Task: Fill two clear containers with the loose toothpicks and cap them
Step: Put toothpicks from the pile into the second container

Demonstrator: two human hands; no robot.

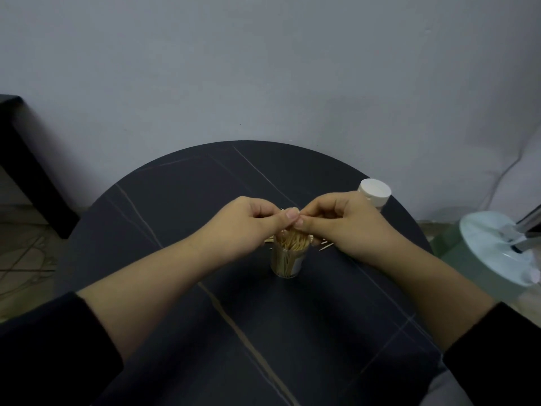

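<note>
The open clear container stands upright near the middle of the round dark surface, packed close to its rim with toothpicks and not yet capped. Both hands meet directly above its mouth. The left hand and right hand each have a narrow grip, thumb pressed to curled fingers, pinching the toothpicks where they rise out of the mouth; how many each holds is hidden by the fingers.

A few loose toothpicks lie on the surface just beside the container, under the right hand, with more at its left side. A second container with a white cap stands behind the right hand, near the far edge.

This looks like the late filling of the second container, with the first apparently done. The next move calls for settling the pinched toothpicks straight down without tipping the container, then gathering the strays. No lid for this container is in view.
</note>
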